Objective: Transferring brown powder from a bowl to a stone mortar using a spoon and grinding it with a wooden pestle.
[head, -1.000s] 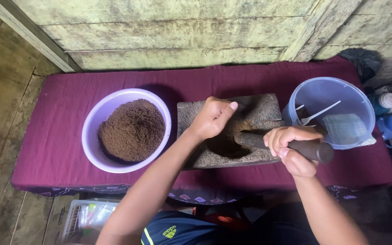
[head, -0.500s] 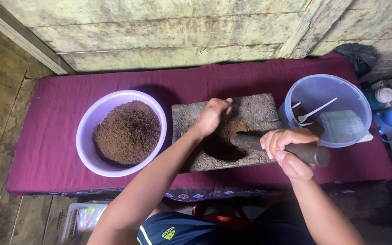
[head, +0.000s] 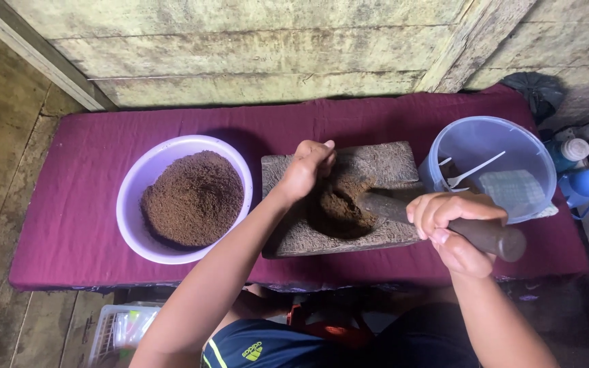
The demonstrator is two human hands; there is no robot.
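Table: a low table (head: 69,225) covered in a maroon cloth, set against a worn wall.
Bowl: toward the table's left end, a pale purple bowl (head: 134,197) holds a mound of dark brown powder (head: 192,197).
Grinding stone: at the middle, near the front edge, a flat grey stone slab (head: 383,163) with brown paste (head: 339,204) in its hollow.
Left hand: your left hand (head: 308,167) rests on the slab's far edge beside the paste, fingers curled loosely, holding nothing.
Right hand: your right hand (head: 455,228) has its fingers closed around a dark stone pestle (head: 390,208), whose tip meets the paste.
Container: at the right end, a clear blue tub (head: 533,146) holds a white spoon (head: 475,170).
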